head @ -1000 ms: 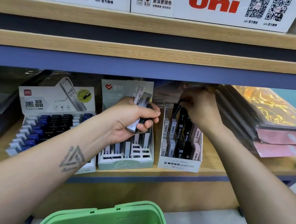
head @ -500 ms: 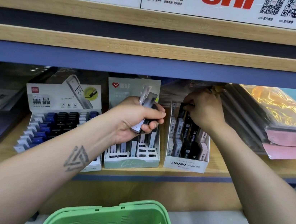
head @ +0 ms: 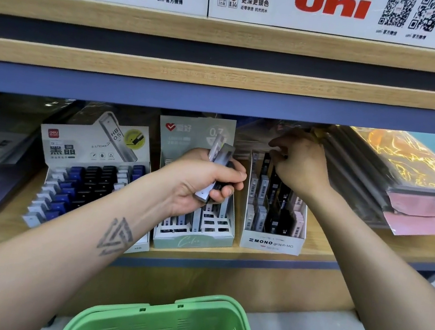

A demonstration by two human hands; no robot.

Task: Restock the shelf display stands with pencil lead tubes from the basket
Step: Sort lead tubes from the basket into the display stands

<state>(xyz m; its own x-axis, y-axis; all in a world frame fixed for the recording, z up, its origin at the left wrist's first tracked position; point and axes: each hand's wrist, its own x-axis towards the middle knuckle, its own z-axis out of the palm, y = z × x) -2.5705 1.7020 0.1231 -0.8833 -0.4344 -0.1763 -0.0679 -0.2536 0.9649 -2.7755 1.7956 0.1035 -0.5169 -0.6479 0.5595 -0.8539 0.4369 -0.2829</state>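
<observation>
Head view is showing us in the middle of stocking: our left hand [head: 202,183] is gripping a small bundle of pencil lead tubes [head: 217,166] in front of the pale green display stand [head: 192,240], fingers curled round them with the thumb across the top. Our right hand [head: 298,165] is reaching into the back of the white MONO display stand [head: 272,242], its fingers bent downward over the rear row; whether they are pinching a tube or only pressing one home we cannot tell, since the fingertips are hidden behind the hand.

We are judging that the step in hand is seating a tube in the MONO stand's back slots. The next move is calling for passing another tube from the left-hand bundle to the right hand, matching it to a free slot, and sliding it in upright without knocking its neighbours.

The tubes we are holding are looking slim, flat and rectangular, with translucent grey and clear bodies and darker ends, fanned slightly and tilted up to the right. Similar tubes are standing upright in the stands, black, white and pink in the MONO one. The green basket [head: 162,326] is sitting below the shelf [head: 318,250], near us; its contents are not visible.
</observation>
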